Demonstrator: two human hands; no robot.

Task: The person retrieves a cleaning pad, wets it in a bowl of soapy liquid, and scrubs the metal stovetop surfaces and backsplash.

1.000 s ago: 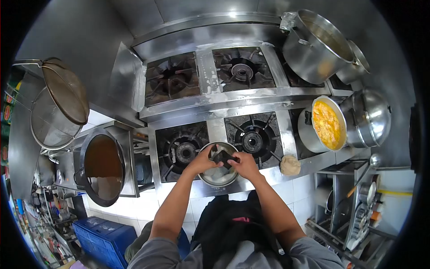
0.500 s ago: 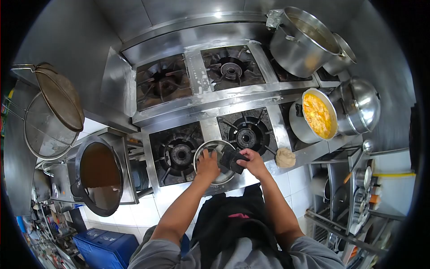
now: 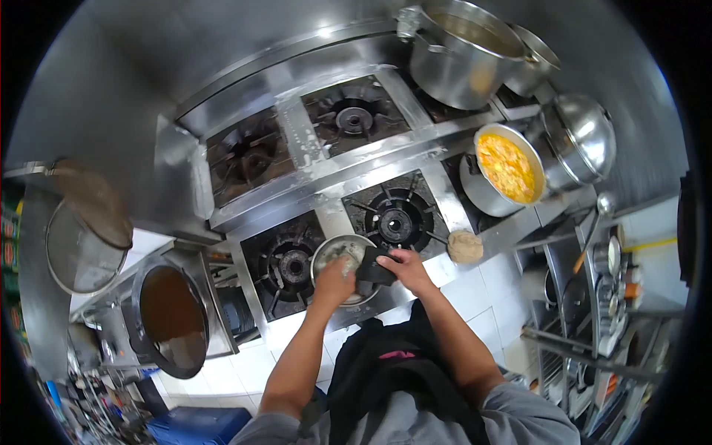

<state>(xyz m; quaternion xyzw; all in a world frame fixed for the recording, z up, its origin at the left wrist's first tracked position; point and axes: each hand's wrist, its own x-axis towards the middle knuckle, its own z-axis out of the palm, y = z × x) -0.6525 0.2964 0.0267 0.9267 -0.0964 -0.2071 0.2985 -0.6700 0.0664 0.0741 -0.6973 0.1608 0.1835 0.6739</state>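
A round metal bowl (image 3: 327, 251) with pale, wet-looking contents stands at the stove's front edge, between the two front burners. My left hand (image 3: 336, 282) is over the bowl, fingers curled down and slightly blurred. Something pale shows around its fingertips, but I cannot make out what it grips. Pinched between the thumb and fingers of my right hand (image 3: 409, 268) is a flat black piece (image 3: 376, 267) with angular edges. This piece tilts over the bowl's right side, close to my left fingers, and hides part of the rim.
A crumpled beige cloth (image 3: 465, 246) lies on the front edge at right. Beyond it stands a pot of orange-yellow food (image 3: 509, 167). A large stockpot (image 3: 457, 70) is at the back right. At left are a container of brown liquid (image 3: 172, 302) and mesh strainers (image 3: 87, 248).
My left hand's spread fingers have curled in over the bowl. The black piece in my right hand has shifted and tilted over the bowl. The whole view has turned slightly.
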